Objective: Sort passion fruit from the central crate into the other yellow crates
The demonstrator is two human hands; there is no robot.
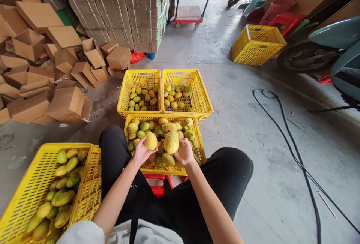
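Observation:
My left hand (141, 152) is closed around a smooth yellow lemon (151, 141). A larger, lumpy yellow-green lemon (171, 142) sits in my right hand (184, 151), its fingers curled beneath and beside it. Both hands are side by side above a yellow plastic crate (201, 142) between my knees, filled with yellow and green lemons (168, 159). Just beyond it, a left far crate (121, 99) and a right far crate (206, 98) each hold a loose layer of similar fruit.
Another yellow crate (25, 187) of fruit stands by my left leg. Cardboard boxes (66, 103) are heaped at left, beside stacked flat cardboard (120, 15). On the right are a black cable (295, 154), a yellow crate (257, 45) and a scooter (337, 34). A trolley (189, 13) stands behind.

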